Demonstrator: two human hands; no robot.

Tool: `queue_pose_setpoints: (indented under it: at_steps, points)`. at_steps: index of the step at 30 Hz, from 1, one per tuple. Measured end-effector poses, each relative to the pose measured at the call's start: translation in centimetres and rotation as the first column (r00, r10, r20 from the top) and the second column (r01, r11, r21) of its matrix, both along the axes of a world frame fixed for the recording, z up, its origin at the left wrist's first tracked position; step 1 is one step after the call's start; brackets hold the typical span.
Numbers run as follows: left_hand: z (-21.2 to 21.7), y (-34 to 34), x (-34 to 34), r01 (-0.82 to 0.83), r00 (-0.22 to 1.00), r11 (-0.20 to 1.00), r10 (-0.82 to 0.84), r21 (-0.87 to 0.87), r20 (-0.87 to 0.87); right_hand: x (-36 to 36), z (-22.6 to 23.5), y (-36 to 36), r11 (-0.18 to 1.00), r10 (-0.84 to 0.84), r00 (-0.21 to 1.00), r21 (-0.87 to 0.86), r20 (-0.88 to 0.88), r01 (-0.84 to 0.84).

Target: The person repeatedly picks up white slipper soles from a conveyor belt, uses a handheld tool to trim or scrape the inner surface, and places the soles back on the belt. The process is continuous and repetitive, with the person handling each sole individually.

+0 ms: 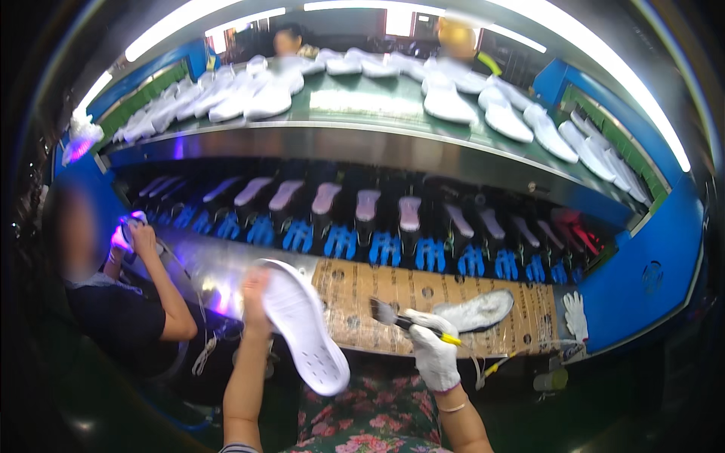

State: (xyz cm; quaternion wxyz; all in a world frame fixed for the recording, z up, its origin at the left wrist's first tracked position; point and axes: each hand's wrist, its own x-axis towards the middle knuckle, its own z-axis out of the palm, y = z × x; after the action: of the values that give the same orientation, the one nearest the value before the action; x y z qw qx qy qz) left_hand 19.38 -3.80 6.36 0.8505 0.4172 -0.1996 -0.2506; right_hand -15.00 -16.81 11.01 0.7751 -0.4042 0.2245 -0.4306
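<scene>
My left hand (255,296), bare, grips a white shoe sole (306,328) by its edge and holds it tilted above my lap, its inner face with small holes turned up. My right hand (434,349) wears a white knit glove and is closed on a small brush (393,317) with a yellow handle and dark bristles, which point left toward the sole without touching it. Just right of the brush, a second white sole (479,309) lies on the brown perforated board (362,291).
A lower conveyor carries a row of pale soles on blue holders (340,241). The upper belt (362,102) holds several white shoes. A person at my left (132,302) holds a shoe part under violet light. A spare white glove (576,315) lies at the right.
</scene>
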Motion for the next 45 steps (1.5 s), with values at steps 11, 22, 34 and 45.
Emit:
queue_pose_setpoints:
  at_steps: [11, 22, 34, 45]
  points:
    - [-11.9, 8.3, -21.0, 0.738, 0.564, 0.664, -0.509, 0.121, -0.650, 2.7, -2.7, 3.1, 0.841, 0.119, 0.917, -0.453, -0.380, -0.297]
    - [-4.8, 2.5, -19.5, 0.471, 0.637, 0.878, -0.403, -0.081, -0.657, 4.2, -0.7, 1.2, 0.445, -0.125, 0.932, -0.859, -0.339, -0.253]
    - [-10.3, 3.4, -20.6, 0.618, 0.640, 0.783, -0.557, -0.077, -0.529, 5.2, -2.0, 3.4, 0.113, -0.176, 0.955, -0.968, -0.240, -0.222]
    - [-9.8, 4.8, -19.7, 0.487, 0.776, 0.869, -0.477, -0.087, -0.413, 5.1, -2.3, 4.5, 0.216, -0.015, 0.969, -0.947, -0.248, -0.239]
